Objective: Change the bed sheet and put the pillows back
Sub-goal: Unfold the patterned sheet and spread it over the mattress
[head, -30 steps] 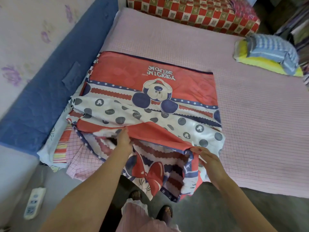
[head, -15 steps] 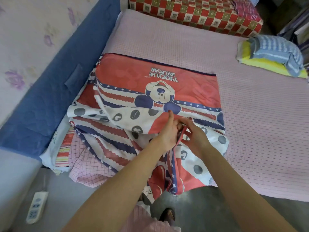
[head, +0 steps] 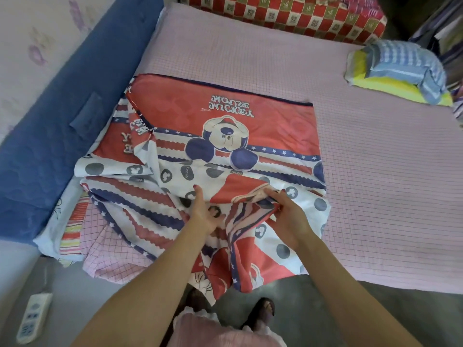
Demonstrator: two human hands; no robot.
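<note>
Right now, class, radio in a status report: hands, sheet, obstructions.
Left hand flat on cartoon sheet. Right hand pinching a bunched fold. Folded pillow pile on far corner of bed.

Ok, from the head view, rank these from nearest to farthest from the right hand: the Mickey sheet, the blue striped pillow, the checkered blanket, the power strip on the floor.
1. Mickey sheet: pinched in the right hand.
2. Blue striped pillow: far right of the bed.
3. Checkered blanket at the far edge and power strip on the floor, lower left: too close to call.
</note>
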